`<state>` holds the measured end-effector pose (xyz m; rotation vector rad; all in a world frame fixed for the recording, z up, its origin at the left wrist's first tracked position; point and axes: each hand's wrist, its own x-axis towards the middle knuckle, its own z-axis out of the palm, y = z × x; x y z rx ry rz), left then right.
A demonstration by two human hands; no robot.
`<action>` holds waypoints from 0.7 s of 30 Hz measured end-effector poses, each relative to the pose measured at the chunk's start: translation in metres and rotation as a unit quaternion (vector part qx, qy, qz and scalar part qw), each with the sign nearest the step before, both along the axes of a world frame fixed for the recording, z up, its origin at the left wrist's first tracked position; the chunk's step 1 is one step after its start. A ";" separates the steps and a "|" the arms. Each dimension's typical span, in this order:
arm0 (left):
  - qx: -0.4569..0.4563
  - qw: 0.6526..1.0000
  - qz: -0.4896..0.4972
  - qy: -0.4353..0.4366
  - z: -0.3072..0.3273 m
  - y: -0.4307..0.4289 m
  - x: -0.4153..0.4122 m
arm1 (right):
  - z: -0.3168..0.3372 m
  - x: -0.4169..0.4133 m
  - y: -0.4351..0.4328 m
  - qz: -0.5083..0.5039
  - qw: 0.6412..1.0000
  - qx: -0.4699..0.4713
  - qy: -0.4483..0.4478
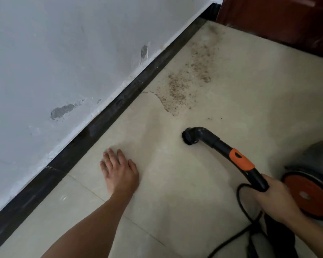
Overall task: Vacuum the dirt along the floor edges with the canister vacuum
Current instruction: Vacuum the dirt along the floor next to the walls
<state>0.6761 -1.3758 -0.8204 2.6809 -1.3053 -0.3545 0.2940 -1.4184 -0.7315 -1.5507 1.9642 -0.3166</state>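
A patch of brown dirt [188, 79] lies scattered on the beige tile floor near the dark baseboard [108, 116]. The black vacuum wand [220, 146], with an orange band, ends in a small round brush nozzle [189, 136] that sits on the floor below the dirt, apart from it. My right hand [274, 198] grips the wand's handle. My left hand [119, 170] rests flat on the floor with fingers spread, holding nothing, left of the nozzle. The canister vacuum [309, 190], grey with an orange wheel, stands at the right edge.
A white wall [63, 53] with chipped paint rises above the baseboard on the left. A dark red-brown door [287, 21] closes the far corner. A black cord [241, 211] loops on the floor by the canister.
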 end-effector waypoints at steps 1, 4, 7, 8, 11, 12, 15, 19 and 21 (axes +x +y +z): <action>0.000 1.000 -0.006 -0.003 0.001 0.001 -0.001 | 0.001 -0.013 0.004 -0.019 1.000 0.000 -0.005; 0.004 1.000 -0.021 -0.011 0.005 0.001 -0.004 | 0.000 -0.044 0.011 -0.080 0.997 -0.016 -0.005; 0.008 0.999 -0.048 -0.020 0.006 -0.004 -0.005 | -0.004 -0.055 0.002 -0.132 0.991 -0.029 0.014; 0.006 0.997 -0.067 -0.022 0.006 -0.008 -0.005 | -0.006 -0.054 -0.004 -0.145 0.989 -0.030 0.011; -0.015 0.996 -0.091 -0.009 0.006 -0.021 -0.010 | -0.010 -0.041 -0.026 -0.166 0.986 -0.034 -0.010; -0.024 0.997 -0.079 -0.002 0.007 -0.026 -0.012 | -0.011 -0.035 -0.034 -0.163 0.986 -0.034 -0.021; -0.041 0.998 -0.050 0.016 0.005 -0.034 -0.019 | -0.011 -0.016 -0.050 -0.135 0.990 -0.031 -0.039; -0.060 0.997 -0.047 0.011 -0.004 -0.033 -0.018 | -0.012 -0.001 -0.044 -0.057 0.998 -0.026 -0.031; -0.069 0.997 -0.044 0.007 -0.006 -0.034 -0.018 | -0.014 0.006 -0.041 -0.032 0.999 -0.014 -0.022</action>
